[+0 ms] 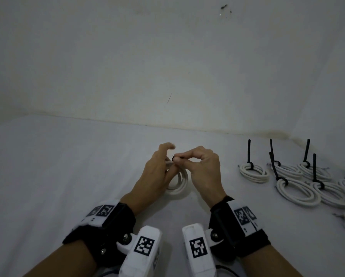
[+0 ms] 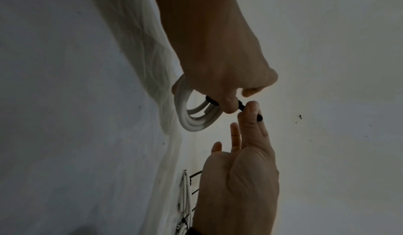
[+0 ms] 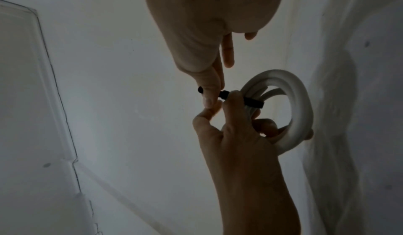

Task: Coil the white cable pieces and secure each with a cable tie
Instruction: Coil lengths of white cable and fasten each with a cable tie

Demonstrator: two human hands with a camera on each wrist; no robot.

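Note:
A white cable coil (image 1: 180, 181) hangs just above the white table (image 1: 67, 176) at the centre. My left hand (image 1: 168, 157) grips the coil, with fingers curled through its loops (image 3: 298, 101). A black cable tie (image 3: 253, 103) wraps the coil's strands beside my left thumb. My right hand (image 1: 177, 159) pinches the tie's free tail between thumb and forefinger, right next to the left hand. In the left wrist view, the tail (image 2: 241, 107) runs from the left hand (image 2: 229, 104) to the right fingertips (image 2: 250, 111). The right hand's other fingers are held apart.
Several white coils (image 1: 253, 172) lie on the table at the right, each bound with a black tie whose tail (image 1: 249, 150) sticks up. A plain wall (image 1: 167, 66) rises behind the table. The wrist cameras (image 1: 145, 244) sit low in the head view.

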